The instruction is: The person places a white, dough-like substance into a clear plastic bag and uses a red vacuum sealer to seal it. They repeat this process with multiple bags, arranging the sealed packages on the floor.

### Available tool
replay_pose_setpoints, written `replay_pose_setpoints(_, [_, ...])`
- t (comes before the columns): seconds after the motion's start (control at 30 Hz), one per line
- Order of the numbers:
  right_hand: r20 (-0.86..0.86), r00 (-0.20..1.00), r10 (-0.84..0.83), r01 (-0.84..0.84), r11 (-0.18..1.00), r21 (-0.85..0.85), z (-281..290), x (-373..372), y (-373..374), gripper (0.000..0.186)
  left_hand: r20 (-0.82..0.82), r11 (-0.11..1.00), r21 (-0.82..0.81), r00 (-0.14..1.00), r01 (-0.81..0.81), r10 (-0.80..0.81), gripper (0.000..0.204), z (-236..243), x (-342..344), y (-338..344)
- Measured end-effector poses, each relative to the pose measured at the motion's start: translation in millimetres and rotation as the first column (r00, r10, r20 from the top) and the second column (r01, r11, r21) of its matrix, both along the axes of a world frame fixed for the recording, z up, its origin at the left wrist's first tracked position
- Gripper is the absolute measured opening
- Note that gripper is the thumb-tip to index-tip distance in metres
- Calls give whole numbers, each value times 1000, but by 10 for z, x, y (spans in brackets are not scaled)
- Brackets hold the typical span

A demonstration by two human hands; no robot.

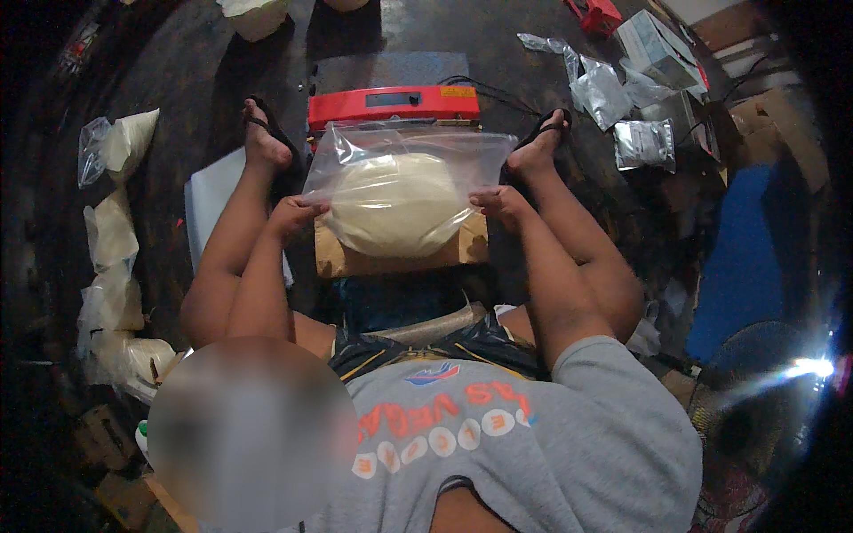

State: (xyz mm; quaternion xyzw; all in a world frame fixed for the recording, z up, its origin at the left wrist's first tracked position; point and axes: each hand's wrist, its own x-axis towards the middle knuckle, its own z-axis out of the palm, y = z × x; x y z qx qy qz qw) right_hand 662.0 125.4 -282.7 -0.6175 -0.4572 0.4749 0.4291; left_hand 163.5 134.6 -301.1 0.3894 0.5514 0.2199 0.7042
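In the head view, your left fingers [311, 210] and right fingers [486, 200] are pinched onto opposite sides of the clear bag [398, 191]; its pale contents bulge between them, a red-fronted machine [391, 105] just beyond.

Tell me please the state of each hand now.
Left hand: closed, holding the left edge of the clear bag.
Right hand: closed, holding the bag's right edge.

noted pale tub [256, 21] and red object [597, 16] cut off by upper edge. found cardboard [355, 260] partly covered by filled bag [395, 204]. recorded round patch [251, 435] at lower left as blurred (contents unreadable). could not make out fan [737, 404] clearly for glare.
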Motion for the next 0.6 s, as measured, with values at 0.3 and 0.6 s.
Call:
replay_pose_setpoints(0.3, [-492,865,96,-312,871,-379,-91,22,-154,64,61,1000,20,998,-8,6,52,-96,-54,27])
replay_pose_setpoints(0.6, [-520,854,29,-86,993,-85,449,62,61,53,320,857,352,909,-377,269,50,572,213,90])
